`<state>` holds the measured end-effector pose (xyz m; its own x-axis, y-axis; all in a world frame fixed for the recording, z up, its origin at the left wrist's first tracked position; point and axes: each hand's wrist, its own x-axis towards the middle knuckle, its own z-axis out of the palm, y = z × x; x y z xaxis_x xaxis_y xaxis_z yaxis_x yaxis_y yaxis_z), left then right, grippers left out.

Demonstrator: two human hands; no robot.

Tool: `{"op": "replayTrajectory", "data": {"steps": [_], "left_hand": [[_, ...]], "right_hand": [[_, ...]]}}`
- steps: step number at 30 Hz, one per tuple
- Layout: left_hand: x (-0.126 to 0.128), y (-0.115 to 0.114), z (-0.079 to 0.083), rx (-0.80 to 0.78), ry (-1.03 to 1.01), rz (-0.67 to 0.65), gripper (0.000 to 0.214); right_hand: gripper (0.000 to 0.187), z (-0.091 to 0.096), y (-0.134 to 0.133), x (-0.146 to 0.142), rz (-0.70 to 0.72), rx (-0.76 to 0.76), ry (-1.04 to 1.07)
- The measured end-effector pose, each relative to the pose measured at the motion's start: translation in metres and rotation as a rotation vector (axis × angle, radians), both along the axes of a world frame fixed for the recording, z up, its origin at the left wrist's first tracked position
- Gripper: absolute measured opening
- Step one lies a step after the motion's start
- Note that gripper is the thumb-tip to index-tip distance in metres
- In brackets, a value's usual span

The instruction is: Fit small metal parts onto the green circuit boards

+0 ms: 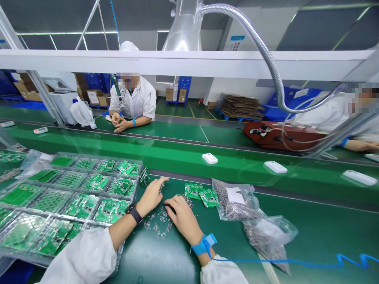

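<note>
My left hand (152, 194) reaches over the green mat, its fingertips pinched together at something small near a green circuit board (144, 176) propped against the tray's corner. My right hand (181, 215) lies knuckles-up on a scatter of small metal parts (160, 225), fingers curled down onto them; what it grips is hidden. A black watch sits on the left wrist, a blue strap (204, 244) on the right. Two more green boards (201, 193) lie just beyond the right hand.
A clear compartment tray (17, 221) full of green boards fills the left. Clear bags of metal parts (237, 201) lie at right. White remote-like units (209, 158) ride the green conveyor. Two people in white coats sit across it; a flexible metal hose hangs overhead.
</note>
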<state>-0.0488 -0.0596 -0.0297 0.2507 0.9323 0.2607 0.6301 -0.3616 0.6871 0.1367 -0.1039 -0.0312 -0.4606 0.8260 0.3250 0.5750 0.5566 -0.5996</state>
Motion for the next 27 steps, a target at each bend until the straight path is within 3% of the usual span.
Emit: {"op": "replayTrajectory", "data": {"steps": [10, 16, 22, 27], "left_hand": [[0.003, 0.001, 0.006, -0.050, -0.054, 0.108, 0.051], [0.006, 0.002, 0.007, -0.211, -0.335, 0.105, 0.066], [0.013, 0.001, 0.014, -0.477, -0.627, 0.010, 0.038], [0.020, -0.007, 0.022, -0.587, -0.765, -0.064, 0.032]], "right_hand": [[0.018, -0.004, 0.003, -0.005, 0.018, 0.046, -0.041], [0.016, 0.000, 0.005, -0.005, -0.120, -0.006, 0.239], [0.017, 0.006, 0.010, 0.003, -0.267, -0.106, 0.516], [0.016, 0.009, 0.010, 0.003, -0.296, -0.173, 0.603]]}}
